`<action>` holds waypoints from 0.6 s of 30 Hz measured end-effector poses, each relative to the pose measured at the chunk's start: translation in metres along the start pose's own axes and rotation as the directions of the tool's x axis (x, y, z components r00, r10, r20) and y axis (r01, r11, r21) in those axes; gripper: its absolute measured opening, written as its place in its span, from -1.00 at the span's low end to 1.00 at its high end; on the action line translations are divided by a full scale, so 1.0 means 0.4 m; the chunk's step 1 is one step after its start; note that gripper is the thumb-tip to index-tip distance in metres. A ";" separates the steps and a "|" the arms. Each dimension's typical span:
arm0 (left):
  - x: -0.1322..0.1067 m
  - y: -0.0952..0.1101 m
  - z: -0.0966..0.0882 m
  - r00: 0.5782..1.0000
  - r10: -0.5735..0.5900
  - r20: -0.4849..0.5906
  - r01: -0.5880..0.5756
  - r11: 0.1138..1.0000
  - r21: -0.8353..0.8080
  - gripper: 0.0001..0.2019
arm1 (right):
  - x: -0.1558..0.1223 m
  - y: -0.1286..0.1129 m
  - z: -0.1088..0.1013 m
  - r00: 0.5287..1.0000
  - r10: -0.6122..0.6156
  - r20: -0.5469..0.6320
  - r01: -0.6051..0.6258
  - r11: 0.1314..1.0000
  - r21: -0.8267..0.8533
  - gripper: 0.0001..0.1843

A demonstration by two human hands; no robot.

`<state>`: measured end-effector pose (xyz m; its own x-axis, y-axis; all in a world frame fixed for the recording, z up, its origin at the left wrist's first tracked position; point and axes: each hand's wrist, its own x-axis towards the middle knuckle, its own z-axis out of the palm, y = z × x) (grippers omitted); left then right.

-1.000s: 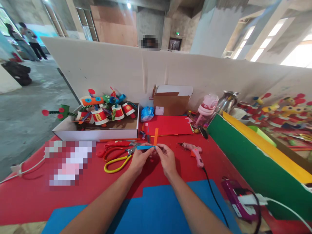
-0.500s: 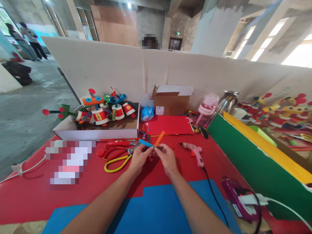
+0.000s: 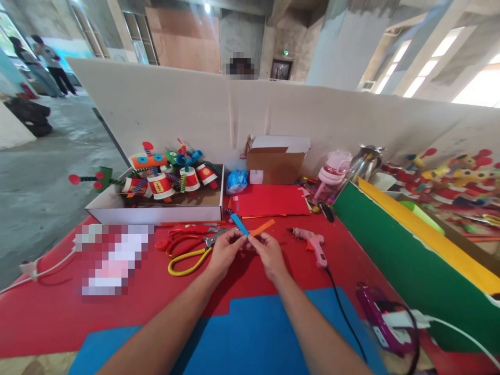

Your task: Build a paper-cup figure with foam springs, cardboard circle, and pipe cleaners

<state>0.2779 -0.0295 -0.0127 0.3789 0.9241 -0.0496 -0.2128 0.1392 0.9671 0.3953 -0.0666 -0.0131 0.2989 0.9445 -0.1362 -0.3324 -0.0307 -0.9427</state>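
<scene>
My left hand (image 3: 222,252) and my right hand (image 3: 269,253) meet above the red table (image 3: 50,317), fingers pinched together. Between them they hold two joined paper strips. The blue strip (image 3: 239,224) sticks up and to the left from the fingertips; the orange strip (image 3: 262,227) points up and to the right. Just left of my left hand lie yellow-handled scissors (image 3: 187,260) and red-handled scissors (image 3: 183,234). A pink glue gun (image 3: 311,244) lies to the right of my right hand.
A white box (image 3: 156,211) of paper-cup figures stands at the back left. Red paper sheets (image 3: 269,200), a brown carton (image 3: 275,161), a pink bottle (image 3: 332,174) and a kettle (image 3: 363,161) sit behind. A blue sheet (image 3: 250,333) lies in front, a power strip (image 3: 380,320) at right.
The strips have turned clockwise between my fingers: the blue one went from lying leftward to pointing up-left, and the orange one swung from upright to the right. Both hands stayed in place.
</scene>
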 end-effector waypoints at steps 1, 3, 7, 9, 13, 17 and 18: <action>0.000 0.000 0.000 1.000 0.005 0.002 -0.004 1.000 -0.006 -0.69 | -0.001 -0.001 0.000 1.000 0.007 0.005 -0.007 1.000 0.002 -0.66; 0.001 -0.001 -0.001 1.000 0.015 0.000 -0.015 0.999 -0.031 -0.68 | -0.002 -0.002 0.000 0.999 0.033 0.002 -0.033 0.999 0.025 -0.63; 0.002 -0.006 -0.001 0.999 0.029 -0.035 -0.032 0.996 -0.081 -0.67 | -0.004 0.000 0.001 0.997 0.076 0.019 -0.076 0.996 0.043 -0.60; 0.003 -0.008 -0.002 0.998 0.026 -0.058 -0.031 0.996 -0.088 -0.67 | -0.004 0.003 0.001 0.996 0.081 0.021 -0.082 0.996 0.023 -0.60; 0.005 -0.012 -0.006 0.998 0.004 -0.068 -0.011 0.995 -0.095 -0.68 | -0.005 0.008 0.003 0.997 0.081 0.009 -0.081 0.997 0.012 -0.60; 0.003 -0.011 -0.006 0.997 -0.003 -0.079 -0.006 0.994 -0.110 -0.69 | -0.006 0.008 0.003 0.998 0.070 0.010 -0.070 0.997 0.020 -0.61; 0.002 -0.010 -0.005 0.997 -0.003 -0.082 -0.006 0.994 -0.109 -0.69 | -0.006 0.008 0.003 0.998 0.069 0.008 -0.070 0.997 0.019 -0.62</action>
<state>0.2773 -0.0286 -0.0170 0.3040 0.9498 -0.0733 -0.3123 0.1720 0.9343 0.3923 -0.0684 -0.0156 0.2675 0.9429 -0.1987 -0.3689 -0.0903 -0.9251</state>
